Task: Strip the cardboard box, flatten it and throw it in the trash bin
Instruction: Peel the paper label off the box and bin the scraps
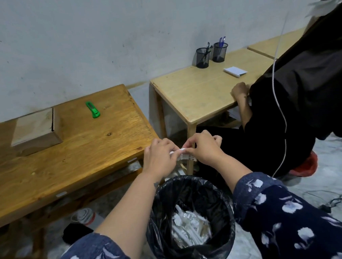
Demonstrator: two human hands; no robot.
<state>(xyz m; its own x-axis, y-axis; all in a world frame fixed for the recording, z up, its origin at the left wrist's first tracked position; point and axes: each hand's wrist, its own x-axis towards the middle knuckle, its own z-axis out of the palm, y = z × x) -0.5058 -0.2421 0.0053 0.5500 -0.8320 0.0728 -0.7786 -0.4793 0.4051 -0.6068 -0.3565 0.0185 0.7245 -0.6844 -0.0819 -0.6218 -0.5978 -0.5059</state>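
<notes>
While pinched between both hands' fingers (pixel 174 147), tape strip (pixel 183 156) above trash bin (pixel 157 194).

Hidden, cropped and unreadable parts

The strip (pixel 183 156) pinched between the left hand (pixel 161 158) and right hand (pixel 203 148) is mostly covered by the fingers, and its print is too small to read. At 9 o'clock the worktop (pixel 84 141) runs off the edge, and the far end of the cardboard box (pixel 36 130) on it is in shadow. The trash bin (pixel 189 216) is cut at 6 o'clock, its white scraps too jumbled to name. At 2 o'clock the seated person (pixel 299 89) is cropped.
</notes>
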